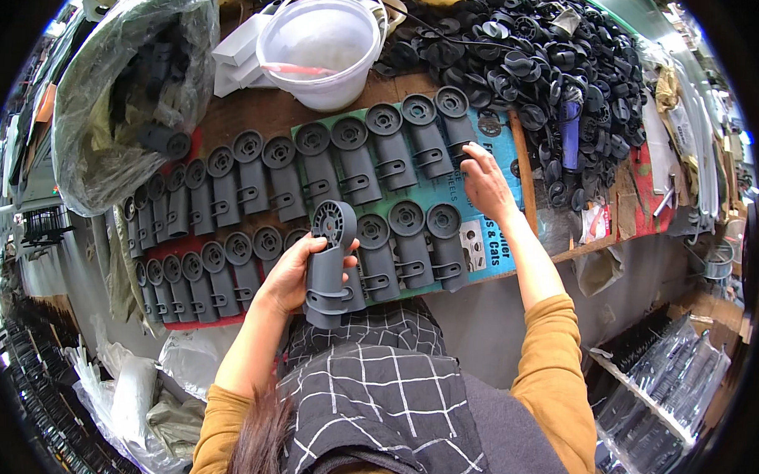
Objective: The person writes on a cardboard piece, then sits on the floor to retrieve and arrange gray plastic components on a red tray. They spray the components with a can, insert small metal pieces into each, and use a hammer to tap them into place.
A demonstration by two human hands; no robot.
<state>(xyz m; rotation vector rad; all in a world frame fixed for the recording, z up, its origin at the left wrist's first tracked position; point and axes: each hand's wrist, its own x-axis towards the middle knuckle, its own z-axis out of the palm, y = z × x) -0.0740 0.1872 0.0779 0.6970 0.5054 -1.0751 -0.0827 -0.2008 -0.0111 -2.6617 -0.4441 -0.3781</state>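
In my left hand (pixel 290 276) is a dark grey plastic housing (pixel 332 265), a tubular body with a round spoked head, held upright over the near row. The fingers wrap round its middle. My right hand (pixel 488 181) is at the lower end of the rightmost grey housing (pixel 452 114) in the far row. Its thumb and fingers are bent together at that end; the fingertips are partly hidden. Both rows hold several like housings, lying side by side with their round heads pointing away from me, such as one near-row housing (pixel 410 238).
A blue-green printed sheet (pixel 497 216) lies under the right-hand housings. Behind stands a white bucket (pixel 319 47). Loose black plastic parts (pixel 519 58) are heaped at the back right, near a purple-handled tool (pixel 570 131). An open clear plastic bag (pixel 91 110) stands at the left.
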